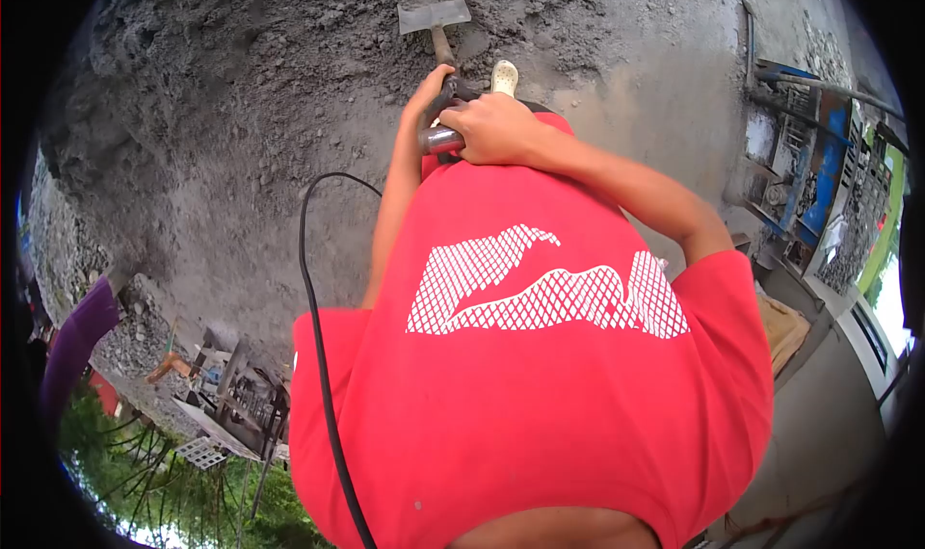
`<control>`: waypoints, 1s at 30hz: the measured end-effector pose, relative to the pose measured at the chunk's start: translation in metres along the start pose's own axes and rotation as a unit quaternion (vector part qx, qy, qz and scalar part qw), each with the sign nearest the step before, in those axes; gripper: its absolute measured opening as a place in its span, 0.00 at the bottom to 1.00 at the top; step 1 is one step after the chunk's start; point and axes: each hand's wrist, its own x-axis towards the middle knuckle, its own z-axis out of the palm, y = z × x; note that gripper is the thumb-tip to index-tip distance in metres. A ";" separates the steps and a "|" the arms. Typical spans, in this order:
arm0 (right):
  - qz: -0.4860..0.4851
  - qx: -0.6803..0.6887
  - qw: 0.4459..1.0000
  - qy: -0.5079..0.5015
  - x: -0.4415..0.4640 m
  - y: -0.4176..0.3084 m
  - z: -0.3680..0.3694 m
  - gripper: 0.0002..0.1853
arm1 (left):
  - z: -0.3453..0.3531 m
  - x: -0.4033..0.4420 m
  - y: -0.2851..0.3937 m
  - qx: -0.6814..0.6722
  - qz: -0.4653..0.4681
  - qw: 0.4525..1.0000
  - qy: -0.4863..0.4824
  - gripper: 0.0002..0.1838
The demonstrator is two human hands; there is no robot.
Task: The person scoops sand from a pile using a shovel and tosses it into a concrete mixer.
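A shovel reaches away from my body, its flat grey blade (434,15) against the loose dark sand (318,39) at the top of the view. My left hand (431,89) is wrapped round the lower part of the shovel's shaft (442,46). Closer to my chest, my right hand (493,128) is closed on the handle end, where a shiny metal grip (443,141) sticks out past the fingers. Most of the shaft between my hands is hidden. Just right of the shaft, one pale clog (504,77) shows on my foot.
Bare grey ground (636,135) lies to the right. Beyond it stands a blue metal frame (826,169) among scrap and bars. At lower left are wooden pieces (236,385) and a purple object (79,342). A black cable (318,347) loops over my red shirt (540,405).
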 end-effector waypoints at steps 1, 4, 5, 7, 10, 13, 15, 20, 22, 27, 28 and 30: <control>0.006 -0.005 1.000 -0.013 0.001 -0.005 0.001 0.14 | -0.010 0.008 -0.004 0.148 0.046 0.981 0.121 0.23; 0.023 -0.015 0.999 -0.030 0.005 -0.012 -0.003 0.16 | -0.014 -0.074 0.018 0.046 0.113 0.972 0.199 0.26; 0.024 -0.010 0.999 -0.033 0.004 -0.014 -0.002 0.15 | -0.019 -0.095 0.018 -0.013 0.131 0.972 0.195 0.27; 0.026 0.002 0.999 -0.036 0.003 -0.021 0.000 0.12 | -0.026 -0.127 0.009 -0.030 0.177 0.969 0.170 0.26; 0.042 0.003 0.998 -0.043 0.003 -0.033 0.013 0.11 | -0.014 -0.183 0.003 -0.025 0.254 0.947 0.195 0.20; 0.048 -0.007 0.998 -0.033 0.005 -0.038 0.036 0.15 | 0.009 -0.201 -0.021 -0.031 0.324 0.920 0.218 0.13; 0.035 -0.013 0.999 -0.036 0.007 -0.041 0.051 0.14 | 0.028 -0.197 -0.043 -0.067 0.359 0.901 0.235 0.10; 0.017 -0.014 0.999 -0.033 0.008 -0.054 0.065 0.13 | 0.032 -0.185 -0.067 -0.030 0.395 0.859 0.323 0.08; 0.008 -0.011 1.000 -0.026 0.012 -0.051 0.066 0.12 | 0.033 -0.184 -0.062 -0.017 0.422 0.838 0.346 0.08; 0.025 -0.017 0.999 -0.043 0.019 -0.059 0.060 0.11 | 0.036 -0.192 -0.052 0.021 0.415 0.806 0.421 0.07; 0.028 -0.019 0.998 -0.048 0.020 -0.055 0.054 0.10 | 0.041 -0.191 -0.046 0.034 0.415 0.801 0.431 0.07; 0.049 -0.041 0.995 -0.081 0.027 -0.055 0.041 0.10 | 0.040 -0.179 -0.040 0.040 0.436 0.781 0.446 0.08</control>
